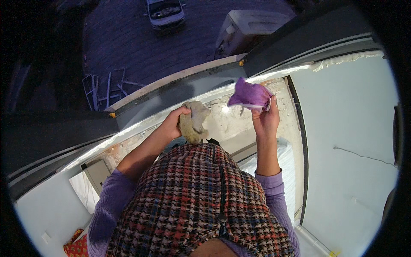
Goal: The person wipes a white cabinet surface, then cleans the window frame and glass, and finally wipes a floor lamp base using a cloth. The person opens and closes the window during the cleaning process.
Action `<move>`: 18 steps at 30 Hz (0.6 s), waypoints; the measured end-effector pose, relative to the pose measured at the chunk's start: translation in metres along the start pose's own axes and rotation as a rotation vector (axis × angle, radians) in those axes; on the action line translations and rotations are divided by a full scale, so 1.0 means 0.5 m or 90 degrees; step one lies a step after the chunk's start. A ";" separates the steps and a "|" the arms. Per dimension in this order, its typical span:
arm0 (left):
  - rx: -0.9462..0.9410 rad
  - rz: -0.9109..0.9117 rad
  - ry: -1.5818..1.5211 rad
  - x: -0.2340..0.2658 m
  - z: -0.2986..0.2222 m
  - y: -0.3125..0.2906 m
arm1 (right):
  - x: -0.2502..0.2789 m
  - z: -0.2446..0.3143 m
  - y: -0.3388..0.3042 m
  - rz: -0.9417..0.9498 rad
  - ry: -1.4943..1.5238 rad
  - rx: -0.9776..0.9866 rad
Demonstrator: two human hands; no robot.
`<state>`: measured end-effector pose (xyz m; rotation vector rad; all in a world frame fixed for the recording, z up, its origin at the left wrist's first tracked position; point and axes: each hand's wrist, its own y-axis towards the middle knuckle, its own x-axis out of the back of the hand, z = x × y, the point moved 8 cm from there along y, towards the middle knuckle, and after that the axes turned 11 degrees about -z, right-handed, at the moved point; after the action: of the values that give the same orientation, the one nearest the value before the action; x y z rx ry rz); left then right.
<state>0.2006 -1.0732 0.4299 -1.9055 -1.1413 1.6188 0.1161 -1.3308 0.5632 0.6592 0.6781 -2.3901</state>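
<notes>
My left hand (173,123) is closed on a dirty, tan-grey rag (193,125), which hangs bunched in front of my checked vest. Off to the right, my right hand (267,121) grips a purple cloth (250,94) with a pale edge, held up near the window frame. The two cloths are apart from each other. Under both hands runs a rough, stained windowsill (229,127). Most of my right fingers are hidden behind the purple cloth.
Past the window frame (180,88) lies a paved yard far below, with a car (166,13), a white boxy vehicle (257,23) and metal frames (107,92). A pale wall (346,124) with a thin wire (364,154) stands at the right. Red patterned fabric (77,247) lies lower left.
</notes>
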 end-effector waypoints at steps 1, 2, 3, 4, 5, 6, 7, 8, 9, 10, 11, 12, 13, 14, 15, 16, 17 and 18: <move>0.001 0.008 0.006 -0.001 -0.002 -0.001 | -0.001 0.001 0.006 -0.016 -0.008 0.011; 0.001 0.016 0.011 -0.002 -0.004 -0.001 | -0.012 0.010 0.015 -0.002 -0.018 0.034; 0.007 0.018 0.010 -0.004 -0.004 -0.003 | -0.022 0.018 0.026 0.009 -0.027 0.057; 0.013 0.019 0.008 -0.006 -0.005 -0.005 | -0.032 0.025 0.040 0.022 -0.036 0.078; 0.018 0.021 0.005 -0.007 -0.006 -0.008 | -0.045 0.031 0.059 0.048 -0.068 0.100; 0.012 0.005 -0.004 -0.007 -0.011 -0.014 | -0.055 0.035 0.076 0.041 -0.128 0.149; 0.006 -0.010 -0.014 -0.006 -0.015 -0.023 | -0.066 0.037 0.093 0.034 -0.187 0.199; -0.001 -0.026 -0.025 -0.004 -0.020 -0.031 | -0.078 0.037 0.114 0.028 -0.247 0.248; -0.005 -0.029 -0.031 -0.006 -0.023 -0.036 | -0.076 0.037 0.144 0.084 -0.519 0.435; -0.013 -0.036 -0.041 -0.002 -0.028 -0.042 | -0.121 0.019 0.139 0.201 -0.664 0.618; -0.020 -0.041 -0.050 0.003 -0.032 -0.047 | -0.124 -0.018 0.159 0.211 -0.847 0.710; -0.025 -0.040 -0.046 0.006 -0.035 -0.048 | -0.112 -0.059 0.180 0.213 -1.034 0.798; -0.032 -0.039 -0.044 0.013 -0.038 -0.050 | -0.101 -0.095 0.204 0.254 -1.084 0.783; -0.039 -0.039 -0.041 0.019 -0.041 -0.052 | -0.089 -0.130 0.225 0.297 -1.133 0.766; -0.048 -0.048 -0.043 0.032 -0.044 -0.053 | -0.095 -0.163 0.231 0.312 -1.281 0.805; -0.057 -0.056 -0.044 0.043 -0.047 -0.055 | -0.097 -0.173 0.239 0.300 -1.291 0.778; -0.064 -0.065 -0.045 0.051 -0.049 -0.055 | -0.097 -0.184 0.244 0.286 -1.302 0.751; -0.068 -0.067 -0.050 0.052 -0.050 -0.058 | -0.101 -0.188 0.244 0.270 -1.312 0.722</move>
<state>0.2148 -1.0307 0.4415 -1.8277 -1.3617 1.6174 0.2567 -1.3431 0.4836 -1.1927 -1.4730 -1.5311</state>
